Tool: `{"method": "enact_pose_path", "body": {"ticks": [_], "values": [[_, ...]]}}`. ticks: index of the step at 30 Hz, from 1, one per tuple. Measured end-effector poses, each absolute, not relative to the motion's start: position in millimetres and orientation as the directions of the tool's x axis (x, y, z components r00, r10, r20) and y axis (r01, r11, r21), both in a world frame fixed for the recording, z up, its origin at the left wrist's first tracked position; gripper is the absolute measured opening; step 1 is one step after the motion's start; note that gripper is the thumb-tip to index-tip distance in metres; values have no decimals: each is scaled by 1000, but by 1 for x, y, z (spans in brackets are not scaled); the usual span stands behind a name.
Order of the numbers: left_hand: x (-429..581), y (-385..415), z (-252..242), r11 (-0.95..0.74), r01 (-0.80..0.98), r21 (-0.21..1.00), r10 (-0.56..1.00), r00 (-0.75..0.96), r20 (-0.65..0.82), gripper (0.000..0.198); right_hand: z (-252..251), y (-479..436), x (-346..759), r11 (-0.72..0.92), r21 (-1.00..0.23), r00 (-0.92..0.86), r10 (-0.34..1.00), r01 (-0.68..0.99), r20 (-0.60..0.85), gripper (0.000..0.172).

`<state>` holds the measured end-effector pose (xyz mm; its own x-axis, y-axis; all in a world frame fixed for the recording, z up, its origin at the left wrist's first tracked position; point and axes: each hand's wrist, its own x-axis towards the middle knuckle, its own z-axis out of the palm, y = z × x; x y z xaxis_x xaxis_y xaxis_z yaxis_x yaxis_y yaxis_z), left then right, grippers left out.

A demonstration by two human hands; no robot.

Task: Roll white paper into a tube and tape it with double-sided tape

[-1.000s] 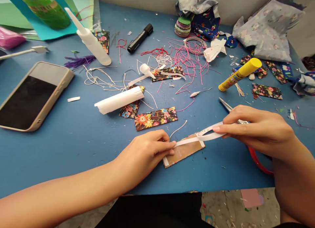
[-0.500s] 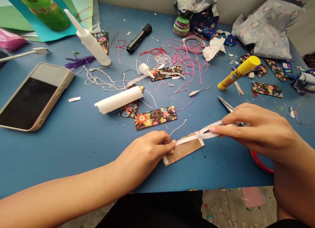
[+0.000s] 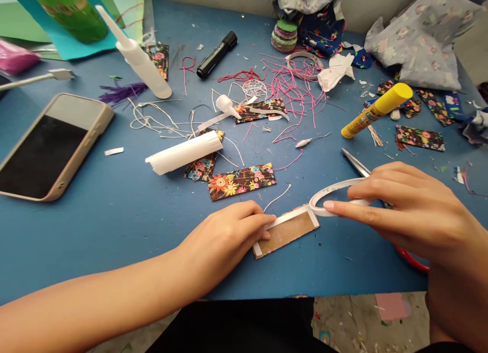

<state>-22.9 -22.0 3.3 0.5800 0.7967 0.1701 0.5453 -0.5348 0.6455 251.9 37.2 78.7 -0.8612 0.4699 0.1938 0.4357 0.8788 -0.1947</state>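
A small brown cardboard rectangle (image 3: 285, 236) lies near the table's front edge, with white tape along its left, top and right edges. My left hand (image 3: 234, 231) is closed at its left end, fingertips pinching the tape down against the board. My right hand (image 3: 404, 200) grips a roll of double-sided tape (image 3: 318, 195) between thumb and fingers. From the roll, the tape runs onto the board's top right corner. Scissors (image 3: 354, 162) with red handles lie partly hidden under my right hand. A flowered fabric strip (image 3: 242, 181) lies just beyond the board.
Beyond my hands are a white rolled sheet (image 3: 185, 152), a phone (image 3: 57, 147), a glue bottle (image 3: 143, 68), a black marker (image 3: 216, 54) and a yellow glue stick (image 3: 375, 111). Tangled pink thread (image 3: 285, 84) and fabric scraps lie further back, near a grey patterned cloth (image 3: 423, 43).
The tape roll has turned and come down at the board's top right corner, its ring now facing up more. The tape lies flatter along the top edge. My left hand has barely moved.
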Motion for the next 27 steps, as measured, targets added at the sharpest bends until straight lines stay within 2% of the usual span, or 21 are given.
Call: {"method": "enact_pose_path", "body": {"ticks": [7,15,20,23,27], "values": [[-26,-28,2,-667,616,419,728,658,192,31,80,35,250,894,-161,-877,443,418,186,35],[-20,-25,3,-682,637,359,724,658,207,25,83,26,241,907,-46,-892,420,418,168,33],[-15,-22,10,-716,648,261,694,702,163,22,84,25,239,918,-11,-907,393,396,149,32],[-9,-20,13,-773,609,179,634,742,218,15,83,26,239,916,-25,-905,398,399,150,31],[0,-17,8,-850,516,110,520,782,343,25,81,26,240,916,-1,-906,396,400,147,31]]}}
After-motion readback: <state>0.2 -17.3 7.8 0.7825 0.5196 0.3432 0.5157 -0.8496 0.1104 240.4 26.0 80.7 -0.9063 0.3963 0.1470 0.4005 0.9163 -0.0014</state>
